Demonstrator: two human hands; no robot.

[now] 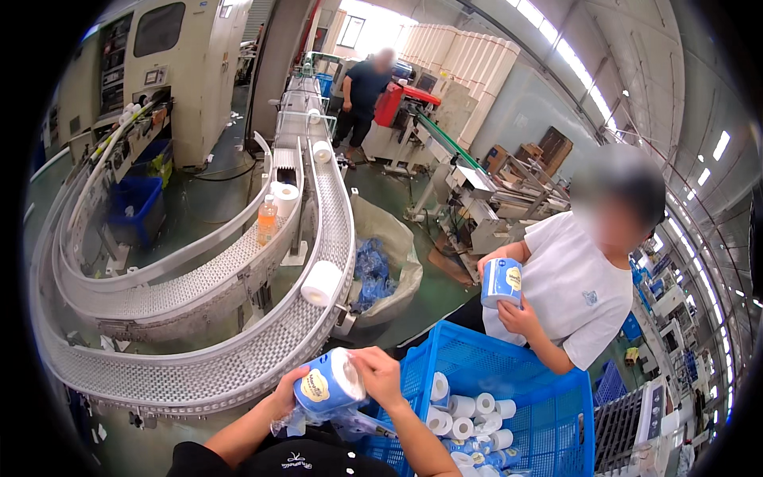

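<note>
A wrapped paper roll [328, 385] in blue film with a yellow oval label sits in both hands just above the near left corner of a blue plastic crate [548, 397], low in the view. The left hand [284, 395] cups it from below and behind, fingers curled around the wrap; the right hand [380, 375] closes over its white end, fingertips pressed on the top. Loose clear film hangs under the roll. Inside the crate lie bare white rolls [469, 413] standing on end, with a few blue-wrapped ones near the bottom edge. Across the crate's far rim a person in a white shirt [576, 290] holds another blue-wrapped roll [501, 282] in both hands. To the left, a grey curved conveyor [238, 366] sweeps around the floor and runs away toward the back; one unwrapped roll [322, 283] lies on its inner bend, others [321, 151] sit farther up the belt, and an orange drink bottle [267, 220] stands between the two tracks. A sack with blue film scraps [381, 266] sits beside the belt. Beige machines and another person stand at the far end of the green-floored hall.
</note>
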